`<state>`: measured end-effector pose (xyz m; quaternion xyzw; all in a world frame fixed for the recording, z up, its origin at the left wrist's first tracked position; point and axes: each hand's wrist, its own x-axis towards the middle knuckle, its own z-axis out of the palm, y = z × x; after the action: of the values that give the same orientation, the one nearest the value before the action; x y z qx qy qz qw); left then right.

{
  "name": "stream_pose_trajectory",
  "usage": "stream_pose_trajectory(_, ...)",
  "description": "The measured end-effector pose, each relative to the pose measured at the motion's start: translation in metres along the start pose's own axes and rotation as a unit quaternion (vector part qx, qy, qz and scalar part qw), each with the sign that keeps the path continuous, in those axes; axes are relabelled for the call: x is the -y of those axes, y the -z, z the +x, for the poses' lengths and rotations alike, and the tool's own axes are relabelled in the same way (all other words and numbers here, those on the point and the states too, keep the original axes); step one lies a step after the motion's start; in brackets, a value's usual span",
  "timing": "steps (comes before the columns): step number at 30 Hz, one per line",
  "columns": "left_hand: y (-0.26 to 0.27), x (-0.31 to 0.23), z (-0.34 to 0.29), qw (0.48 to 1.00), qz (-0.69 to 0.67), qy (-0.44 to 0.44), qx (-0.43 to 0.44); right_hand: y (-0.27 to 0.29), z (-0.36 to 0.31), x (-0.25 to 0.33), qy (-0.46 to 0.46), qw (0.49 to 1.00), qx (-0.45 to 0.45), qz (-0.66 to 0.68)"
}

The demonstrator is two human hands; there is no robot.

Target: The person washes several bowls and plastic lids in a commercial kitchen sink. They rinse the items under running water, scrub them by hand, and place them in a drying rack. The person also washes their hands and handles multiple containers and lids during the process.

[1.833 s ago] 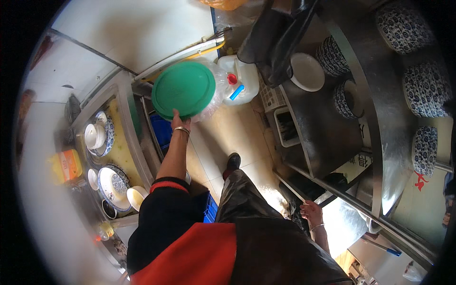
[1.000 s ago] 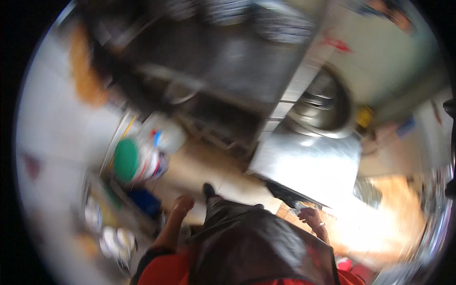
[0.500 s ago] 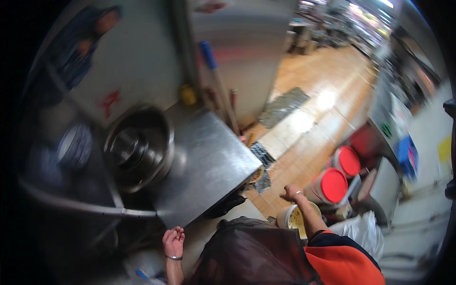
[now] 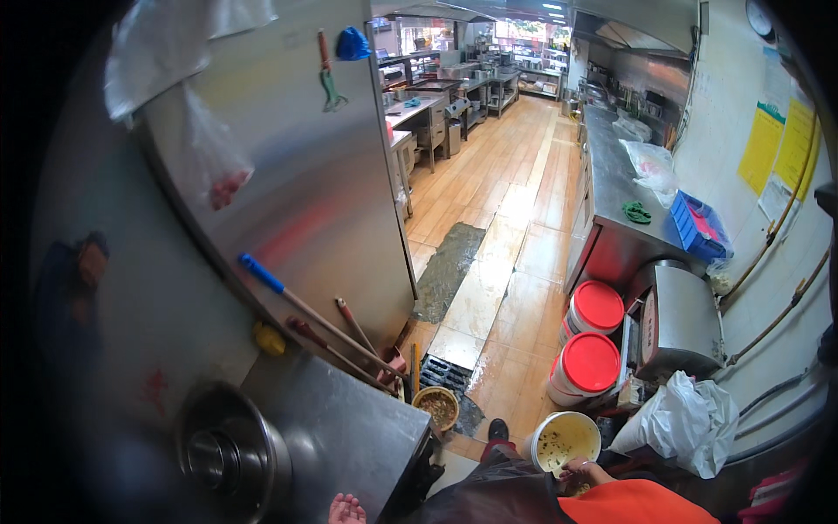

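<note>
My left hand [image 4: 346,509] is at the lower edge, palm up, fingers apart and slightly bent, with nothing in it. It is near the front of a steel worktop [image 4: 340,437]. My right hand [image 4: 576,468], with a bracelet at the wrist, is in front of the near side of a white bucket [image 4: 576,426]. Its fingers look curled; whether they hold the rim or anything else is hidden. Inside the bucket, yellowish residue with dark bits clings to the wall. A large steel basin [image 4: 271,441], with smaller bowls [image 4: 209,458] in it, stands left of my left hand.
Two red-lidded pails [image 4: 590,362] and a white plastic sack [image 4: 681,424] stand on the right. Long-handled tools [image 4: 314,314] lean by a steel cabinet [image 4: 323,192]. A small tub of scraps [image 4: 435,409] sits beside a floor drain [image 4: 445,374]. A tiled aisle [image 4: 524,175] runs ahead between counters.
My view has swung upward, showing more of the aisle. My right hand has gone from beyond the bucket to its near side; my left hand now sits lower in view.
</note>
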<state>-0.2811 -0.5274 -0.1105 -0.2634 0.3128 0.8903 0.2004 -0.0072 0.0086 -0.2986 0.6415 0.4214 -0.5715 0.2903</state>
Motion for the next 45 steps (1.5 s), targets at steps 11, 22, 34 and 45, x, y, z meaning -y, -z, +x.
stream_pose_trajectory(11, -0.128, 0.053, 0.119, 0.992, 0.037, 0.109, -0.055, 0.048, 0.017, 0.148, 0.106, 0.878, 0.091, 0.457)
stream_pose_trajectory(22, -0.108, 0.087, 0.195, 0.917, 0.365, 0.102, -0.125, 0.091, 0.022, 0.189, 0.192, 0.978, -0.032, 0.072)
stream_pose_trajectory(34, -0.13, 0.163, 0.45, 0.855, 0.393, 0.27, -0.202, 0.161, 0.019, 0.229, 0.157, 0.76, -0.084, 0.626)
stream_pose_trajectory(45, -0.377, 0.215, 0.496, 0.836, 0.506, 0.212, -0.03, 0.186, 0.023, 0.276, 0.218, 0.92, -0.223, 0.238)
